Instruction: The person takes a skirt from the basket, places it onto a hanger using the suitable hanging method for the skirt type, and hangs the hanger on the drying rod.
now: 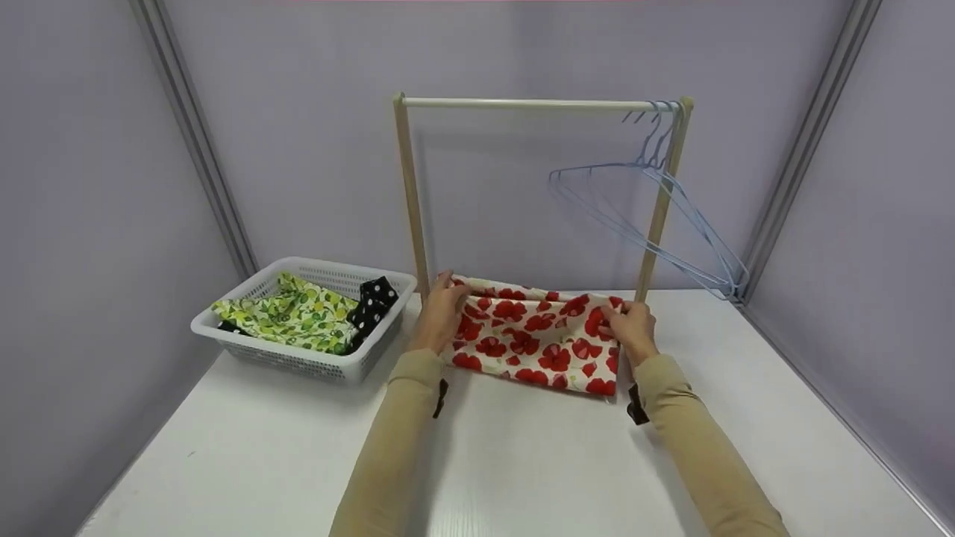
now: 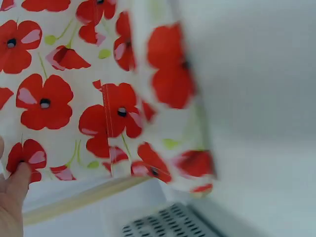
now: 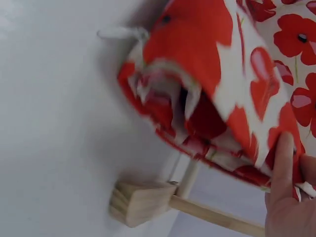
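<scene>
Between the left hand (image 1: 440, 317) and the right hand (image 1: 633, 330) is a folded white fabric piece printed with red poppies (image 1: 533, 339), toward the back of the smooth white desk (image 1: 522, 462). Both hands pinch its far edge, one near each end. To handle it well, the two grips should probably be level and evenly taut, taking in every layer, since the right end gapes into loose folds that could slip apart. Its long axis runs left to right, slightly skewed, the right end nearer the person; the gaping end faces right, and a small white tab (image 3: 121, 33) pokes from its near corner. Just beyond stands a rack with pale wooden posts (image 1: 412, 194) and a white rail (image 1: 522, 104), light-blue thin hangers (image 1: 650, 165) bunched at its right. Left of the fabric is a white perforated plastic basket (image 1: 403, 280) holding a green-and-yellow patterned cloth (image 1: 313, 312) and black cloth with white dots (image 1: 374, 304).
</scene>
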Demonstrator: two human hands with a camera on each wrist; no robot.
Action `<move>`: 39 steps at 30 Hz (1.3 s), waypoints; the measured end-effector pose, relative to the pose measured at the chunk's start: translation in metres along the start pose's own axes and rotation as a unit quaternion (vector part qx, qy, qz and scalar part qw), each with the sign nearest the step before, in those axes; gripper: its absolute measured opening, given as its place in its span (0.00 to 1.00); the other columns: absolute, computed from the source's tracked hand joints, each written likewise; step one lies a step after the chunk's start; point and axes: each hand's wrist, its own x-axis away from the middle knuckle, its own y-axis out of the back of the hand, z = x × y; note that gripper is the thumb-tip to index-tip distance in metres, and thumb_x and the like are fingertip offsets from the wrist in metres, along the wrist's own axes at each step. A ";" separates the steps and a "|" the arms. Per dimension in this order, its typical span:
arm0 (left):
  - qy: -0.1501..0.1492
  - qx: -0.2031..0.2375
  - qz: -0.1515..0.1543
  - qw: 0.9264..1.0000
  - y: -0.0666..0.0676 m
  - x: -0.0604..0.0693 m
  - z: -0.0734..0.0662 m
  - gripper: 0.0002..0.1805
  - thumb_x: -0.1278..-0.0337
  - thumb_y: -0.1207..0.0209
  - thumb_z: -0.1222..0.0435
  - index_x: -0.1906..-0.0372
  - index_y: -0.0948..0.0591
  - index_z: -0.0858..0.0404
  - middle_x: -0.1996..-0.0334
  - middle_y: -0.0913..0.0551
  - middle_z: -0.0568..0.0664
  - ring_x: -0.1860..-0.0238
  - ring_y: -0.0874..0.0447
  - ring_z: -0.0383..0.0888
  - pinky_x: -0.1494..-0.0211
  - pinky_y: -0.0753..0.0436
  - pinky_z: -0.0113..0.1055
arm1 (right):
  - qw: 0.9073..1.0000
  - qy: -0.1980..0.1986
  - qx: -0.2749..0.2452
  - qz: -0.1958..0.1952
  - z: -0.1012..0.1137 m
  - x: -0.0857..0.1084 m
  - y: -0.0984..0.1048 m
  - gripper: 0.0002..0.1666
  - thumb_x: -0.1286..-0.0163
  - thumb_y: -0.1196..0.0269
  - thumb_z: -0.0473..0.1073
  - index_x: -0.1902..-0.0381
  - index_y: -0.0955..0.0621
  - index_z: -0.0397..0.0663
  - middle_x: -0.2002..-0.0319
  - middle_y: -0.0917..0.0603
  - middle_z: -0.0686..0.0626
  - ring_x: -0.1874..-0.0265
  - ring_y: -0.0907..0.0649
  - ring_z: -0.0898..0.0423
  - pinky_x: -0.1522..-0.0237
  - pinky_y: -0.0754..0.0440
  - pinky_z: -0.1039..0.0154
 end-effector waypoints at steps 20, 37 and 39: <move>0.020 -0.012 0.268 0.963 0.004 0.070 0.017 0.21 0.43 0.46 0.63 0.89 0.37 0.53 0.87 0.39 0.41 0.82 0.41 0.39 0.75 0.39 0.33 | 0.935 0.138 0.146 0.293 -0.049 0.008 0.039 0.16 0.38 0.31 0.43 0.53 0.17 0.44 0.35 0.27 0.38 0.35 0.31 0.38 0.37 0.30 0.44; 0.084 -0.041 0.367 0.926 0.007 0.075 0.018 0.18 0.53 0.44 0.62 0.90 0.36 0.52 0.88 0.42 0.42 0.82 0.43 0.40 0.76 0.41 0.34 | 0.876 0.073 0.331 0.344 -0.036 0.027 0.015 0.35 0.22 0.53 0.55 0.30 0.34 0.34 0.30 0.35 0.32 0.29 0.37 0.34 0.30 0.39 0.38; 0.093 -0.038 0.369 0.924 0.006 0.077 0.017 0.18 0.50 0.43 0.60 0.89 0.34 0.52 0.87 0.39 0.42 0.82 0.40 0.40 0.75 0.39 0.34 | 0.868 0.075 0.344 0.350 -0.037 0.025 0.011 0.39 0.21 0.55 0.57 0.28 0.39 0.31 0.27 0.41 0.30 0.27 0.43 0.31 0.29 0.44 0.36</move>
